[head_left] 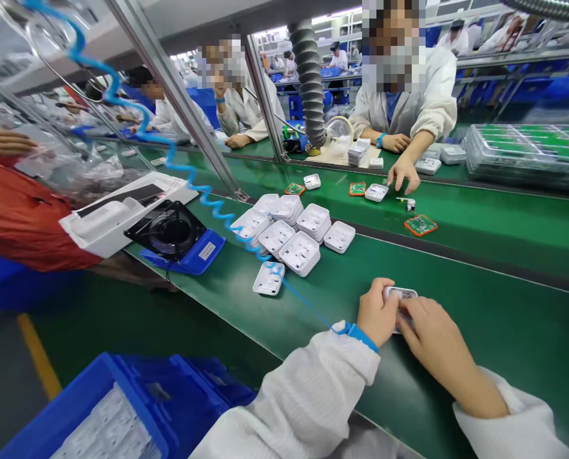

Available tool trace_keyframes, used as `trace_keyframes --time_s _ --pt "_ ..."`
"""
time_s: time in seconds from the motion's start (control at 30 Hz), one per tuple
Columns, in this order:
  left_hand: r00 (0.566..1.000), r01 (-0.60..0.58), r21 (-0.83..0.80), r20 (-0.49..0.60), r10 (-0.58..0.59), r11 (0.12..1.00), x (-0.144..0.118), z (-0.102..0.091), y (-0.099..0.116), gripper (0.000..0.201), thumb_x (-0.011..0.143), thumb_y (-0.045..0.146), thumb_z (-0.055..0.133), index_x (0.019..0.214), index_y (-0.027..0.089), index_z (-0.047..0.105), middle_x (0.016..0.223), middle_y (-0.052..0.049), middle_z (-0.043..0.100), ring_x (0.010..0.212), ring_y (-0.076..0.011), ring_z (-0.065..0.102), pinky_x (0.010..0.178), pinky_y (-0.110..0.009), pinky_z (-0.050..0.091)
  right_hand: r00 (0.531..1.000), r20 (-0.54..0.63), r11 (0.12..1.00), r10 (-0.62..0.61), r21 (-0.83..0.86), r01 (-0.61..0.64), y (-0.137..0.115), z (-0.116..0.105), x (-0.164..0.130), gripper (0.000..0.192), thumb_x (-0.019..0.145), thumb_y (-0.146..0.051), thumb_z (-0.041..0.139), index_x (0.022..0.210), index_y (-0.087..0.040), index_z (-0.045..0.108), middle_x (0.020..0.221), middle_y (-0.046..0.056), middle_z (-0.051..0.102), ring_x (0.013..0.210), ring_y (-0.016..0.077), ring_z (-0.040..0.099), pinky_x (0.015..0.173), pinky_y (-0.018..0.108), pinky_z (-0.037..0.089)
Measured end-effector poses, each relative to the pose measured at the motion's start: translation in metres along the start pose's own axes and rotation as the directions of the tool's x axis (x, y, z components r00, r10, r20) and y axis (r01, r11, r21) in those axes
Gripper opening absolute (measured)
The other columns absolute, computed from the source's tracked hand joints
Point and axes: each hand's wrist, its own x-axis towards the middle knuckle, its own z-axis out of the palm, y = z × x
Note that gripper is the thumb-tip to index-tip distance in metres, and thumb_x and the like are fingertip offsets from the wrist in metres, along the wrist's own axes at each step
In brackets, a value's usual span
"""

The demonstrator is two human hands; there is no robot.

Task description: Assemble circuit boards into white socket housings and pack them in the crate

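Observation:
My left hand (377,312) and my right hand (437,347) meet over a small white plastic housing (400,294) on the green conveyor belt (480,306). Both hands grip it, the left from its left side, the right fingers on top. A blue wrist strap (358,335) sits on my left wrist, and its coiled blue cord (183,169) runs up to the left. Stacks of white housings (294,229) lie further along the belt, with a single one (269,279) nearer me.
A black fan on a blue base (172,233) and a white tray (116,213) stand left. A blue bin (122,408) sits below. Across the belt, a person's hand (403,175) touches a white part, with green circuit boards (420,224) and clear trays (527,150) nearby.

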Motion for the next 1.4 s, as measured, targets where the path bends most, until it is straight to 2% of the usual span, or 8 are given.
trace_keyframes --time_s 0.13,0.27,0.47,0.6,0.77,0.9,1.1,1.4 --pt "0.998 -0.02 0.006 0.055 0.02 1.0 -0.003 0.0 0.0 0.026 0.085 0.026 0.044 0.105 0.02 0.058 0.094 -0.003 0.067 0.083 -0.0154 0.061 0.079 -0.027 0.046 1.0 0.006 0.999 0.026 -0.037 -0.026 -0.003 0.012 0.003 0.023 0.095 -0.026 0.037 0.085 -0.017 0.055 0.08 0.008 0.059 0.075 0.0231 0.053 0.069 0.034 0.039" --pt "0.996 -0.047 0.042 0.083 0.043 0.998 -0.001 -0.001 -0.004 0.028 0.086 0.028 0.044 0.109 0.019 0.058 0.1 -0.005 0.067 0.09 -0.0179 0.062 0.083 -0.03 0.046 0.998 -0.008 0.998 0.059 -0.012 -0.059 -0.005 0.01 0.005 0.02 0.094 -0.021 0.039 0.083 -0.016 0.055 0.08 0.009 0.059 0.077 0.0228 0.053 0.071 0.034 0.038" --pt "0.994 -0.021 -0.144 0.103 0.036 0.989 0.01 0.003 -0.022 0.027 0.084 0.033 0.05 0.103 0.018 0.061 0.091 -0.004 0.068 0.08 -0.0162 0.062 0.073 -0.028 0.049 0.997 -0.017 0.997 0.071 0.013 -0.071 -0.004 -0.001 0.008 0.016 0.093 -0.017 0.041 0.085 -0.017 0.055 0.081 0.006 0.058 0.078 0.0204 0.049 0.073 0.032 0.037" --pt "0.99 -0.023 -0.174 0.134 0.046 0.985 0.01 0.003 -0.027 0.029 0.084 0.036 0.05 0.103 0.019 0.062 0.09 -0.004 0.068 0.077 -0.0154 0.062 0.068 -0.026 0.049 0.998 -0.023 0.998 0.066 0.008 -0.066 -0.004 -0.002 0.007 0.018 0.094 -0.017 0.039 0.086 -0.017 0.055 0.083 0.006 0.057 0.078 0.02 0.047 0.073 0.032 0.037" --pt "0.991 -0.002 -0.176 0.134 0.026 0.984 0.009 0.003 -0.028 0.031 0.085 0.039 0.049 0.104 0.019 0.063 0.088 -0.003 0.068 0.075 -0.0148 0.062 0.065 -0.025 0.049 0.998 -0.04 0.999 0.044 0.021 -0.043 -0.004 0.0 0.008 0.018 0.094 -0.017 0.038 0.086 -0.017 0.054 0.083 0.007 0.057 0.078 0.0201 0.047 0.073 0.032 0.037" --pt "0.992 -0.001 -0.162 0.123 0.021 0.987 0.01 0.003 -0.029 0.03 0.084 0.039 0.05 0.101 0.018 0.064 0.087 -0.004 0.068 0.076 -0.0153 0.062 0.065 -0.025 0.049 1.0 -0.015 0.998 0.019 0.058 -0.018 -0.003 0.0 0.008 0.019 0.095 -0.017 0.037 0.086 -0.017 0.054 0.083 0.007 0.058 0.077 0.02 0.047 0.073 0.032 0.039" --pt "0.994 -0.001 -0.14 0.107 0.016 0.99 0.009 0.004 -0.029 0.028 0.082 0.038 0.052 0.097 0.019 0.066 0.084 -0.003 0.068 0.077 -0.016 0.063 0.067 -0.026 0.049 0.999 0.027 1.0 -0.022 0.014 0.022 -0.007 0.002 0.006 0.02 0.095 -0.016 0.037 0.088 -0.015 0.056 0.085 0.009 0.057 0.079 0.0209 0.046 0.074 0.033 0.039" --pt "0.994 0.018 -0.115 0.109 -0.005 0.993 0.008 0.004 -0.028 0.028 0.083 0.037 0.05 0.099 0.019 0.066 0.087 -0.004 0.069 0.08 -0.0173 0.063 0.068 -0.027 0.049 1.0 0.012 1.0 -0.005 0.013 0.005 -0.004 0.002 0.004 0.022 0.095 -0.017 0.036 0.084 -0.016 0.055 0.081 0.008 0.055 0.075 0.0199 0.044 0.07 0.033 0.037"
